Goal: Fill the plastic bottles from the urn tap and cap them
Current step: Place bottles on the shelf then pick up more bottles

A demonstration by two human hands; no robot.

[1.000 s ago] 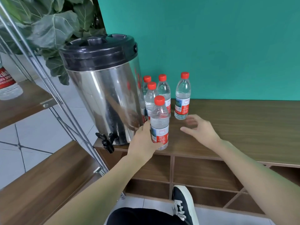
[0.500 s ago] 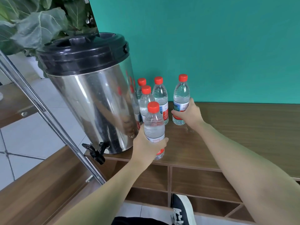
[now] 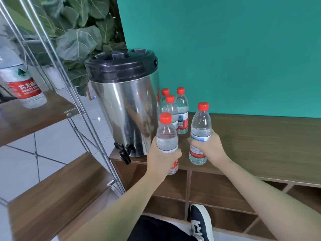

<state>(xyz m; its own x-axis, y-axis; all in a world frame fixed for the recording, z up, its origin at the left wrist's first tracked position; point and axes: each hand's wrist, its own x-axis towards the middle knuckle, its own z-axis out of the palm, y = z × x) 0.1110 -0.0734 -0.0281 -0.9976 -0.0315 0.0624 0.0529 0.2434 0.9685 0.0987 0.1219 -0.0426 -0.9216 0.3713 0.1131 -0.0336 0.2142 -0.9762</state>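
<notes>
Each hand grips one capped, red-lidded water bottle, left hand [image 3: 164,153] holding its bottle [image 3: 167,136] at the urn's [image 3: 125,110] four o'clock, right hand [image 3: 206,146] its own [image 3: 200,129] further right; uncapping for the tap [image 3: 124,151] likely comes next

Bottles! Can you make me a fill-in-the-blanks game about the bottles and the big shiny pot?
1. Each hand grips one bottle, so the left hand and right hand hold ___ bottles in all.
2. Every bottle cap, like the one on the left bottle, is ___.
3. The steel urn has a ___ lid.
4. Behind the held bottles, ___ capped bottles stand beside the urn.

Missing words: two; red; black; three
</notes>
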